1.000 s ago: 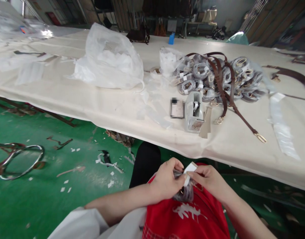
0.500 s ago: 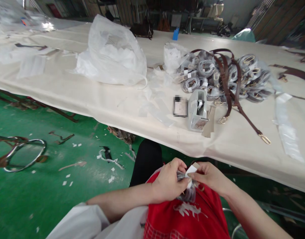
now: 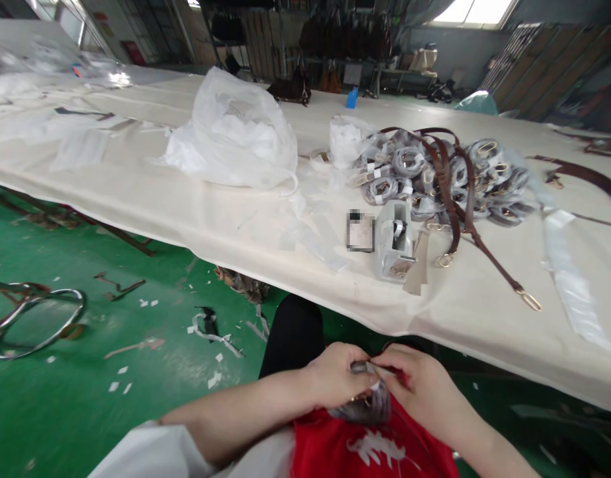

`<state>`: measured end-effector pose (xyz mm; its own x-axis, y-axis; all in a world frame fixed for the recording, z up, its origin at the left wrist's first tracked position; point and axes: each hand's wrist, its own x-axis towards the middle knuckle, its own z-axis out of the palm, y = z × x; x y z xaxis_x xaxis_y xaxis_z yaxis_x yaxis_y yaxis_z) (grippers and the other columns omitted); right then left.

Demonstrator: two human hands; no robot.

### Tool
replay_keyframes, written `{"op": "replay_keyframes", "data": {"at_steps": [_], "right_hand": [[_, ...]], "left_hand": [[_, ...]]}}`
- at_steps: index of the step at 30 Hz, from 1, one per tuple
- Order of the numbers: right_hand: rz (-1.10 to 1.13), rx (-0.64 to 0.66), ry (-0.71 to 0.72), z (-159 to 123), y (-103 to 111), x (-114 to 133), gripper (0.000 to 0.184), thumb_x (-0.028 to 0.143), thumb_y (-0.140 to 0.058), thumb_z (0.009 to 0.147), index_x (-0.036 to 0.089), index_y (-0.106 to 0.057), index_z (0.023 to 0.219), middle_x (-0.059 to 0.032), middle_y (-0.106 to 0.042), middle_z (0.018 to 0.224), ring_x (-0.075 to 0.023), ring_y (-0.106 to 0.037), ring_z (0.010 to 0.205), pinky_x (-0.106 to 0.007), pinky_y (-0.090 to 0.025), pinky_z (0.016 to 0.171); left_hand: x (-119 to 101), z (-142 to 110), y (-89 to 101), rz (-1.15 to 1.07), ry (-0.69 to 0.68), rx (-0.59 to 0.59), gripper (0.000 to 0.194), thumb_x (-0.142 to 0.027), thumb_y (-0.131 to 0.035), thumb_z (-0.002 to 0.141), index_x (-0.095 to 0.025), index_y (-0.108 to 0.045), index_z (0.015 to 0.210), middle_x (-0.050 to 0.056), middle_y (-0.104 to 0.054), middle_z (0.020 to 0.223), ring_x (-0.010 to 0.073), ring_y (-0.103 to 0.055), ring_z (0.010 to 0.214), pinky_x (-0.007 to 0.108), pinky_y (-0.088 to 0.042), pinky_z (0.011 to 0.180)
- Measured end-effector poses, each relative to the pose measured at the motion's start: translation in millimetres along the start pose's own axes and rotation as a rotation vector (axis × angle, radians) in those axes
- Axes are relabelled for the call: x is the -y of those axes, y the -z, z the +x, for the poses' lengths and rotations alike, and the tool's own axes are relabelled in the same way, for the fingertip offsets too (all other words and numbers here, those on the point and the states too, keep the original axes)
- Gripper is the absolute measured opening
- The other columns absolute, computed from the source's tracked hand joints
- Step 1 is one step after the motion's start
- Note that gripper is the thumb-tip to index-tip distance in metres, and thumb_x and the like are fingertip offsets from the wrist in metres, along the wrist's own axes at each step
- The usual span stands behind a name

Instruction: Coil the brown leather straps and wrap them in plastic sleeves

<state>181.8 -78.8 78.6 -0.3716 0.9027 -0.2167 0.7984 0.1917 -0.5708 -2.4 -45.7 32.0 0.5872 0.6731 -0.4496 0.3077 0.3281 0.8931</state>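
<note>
Over my lap, my left hand (image 3: 335, 375) is closed around a coiled strap (image 3: 370, 410) in greyish clear plastic, with bits of gold metal showing. My right hand (image 3: 419, 382) pinches at the coil's upper side, its thumb and fingers meeting my left fingers. A pale strip of paper or tape lies partly hidden under the fingertips. Behind the hands is a red apron (image 3: 315, 441) with a white print. On the table ahead stands a tape dispenser (image 3: 394, 249), with a strip of tan card (image 3: 418, 269) beside it.
The cream-covered table (image 3: 226, 232) runs across the view. Plastic-wrapped coiled straps (image 3: 410, 162) are heaped on it, with loose brown leather straps (image 3: 447, 179) draped over them. A big clear plastic bag (image 3: 240, 136) sits left. Scraps and a metal ring (image 3: 41, 338) appear at floor level.
The camera view has tilted up a little. My right hand has brought the white strip down against the coil, where my fingers now mostly cover it.
</note>
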Motion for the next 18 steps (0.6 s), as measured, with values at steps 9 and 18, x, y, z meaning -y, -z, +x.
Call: {"op": "replay_keyframes", "data": {"at_steps": [9, 18], "right_hand": [[-0.170, -0.145, 0.102, -21.8, -45.2, -16.7, 0.057, 0.013, -0.050, 0.086, 0.018, -0.048, 0.143, -0.0124, -0.053, 0.146, -0.0294, -0.051, 0.133, -0.048, -0.047, 0.111], [-0.036, -0.291, 0.021, -26.6, -47.8, -12.3, 0.049, 0.016, -0.055, 0.083, 0.016, -0.055, 0.132, -0.0166, -0.056, 0.140, -0.0308, -0.055, 0.128, -0.053, -0.047, 0.109]], "left_hand": [[5.4, -0.9, 0.3, -0.473, -0.028, -0.058, 0.040, -0.046, -0.073, 0.070, -0.010, -0.075, 0.087, 0.004, -0.068, 0.075, 0.0148, -0.055, 0.067, 0.026, -0.042, 0.066], [10.7, -16.4, -3.2, -0.289, -0.077, -0.115, 0.046, -0.041, -0.069, 0.079, -0.008, -0.071, 0.111, 0.011, -0.073, 0.094, 0.0194, -0.063, 0.078, 0.030, -0.049, 0.075]]}}
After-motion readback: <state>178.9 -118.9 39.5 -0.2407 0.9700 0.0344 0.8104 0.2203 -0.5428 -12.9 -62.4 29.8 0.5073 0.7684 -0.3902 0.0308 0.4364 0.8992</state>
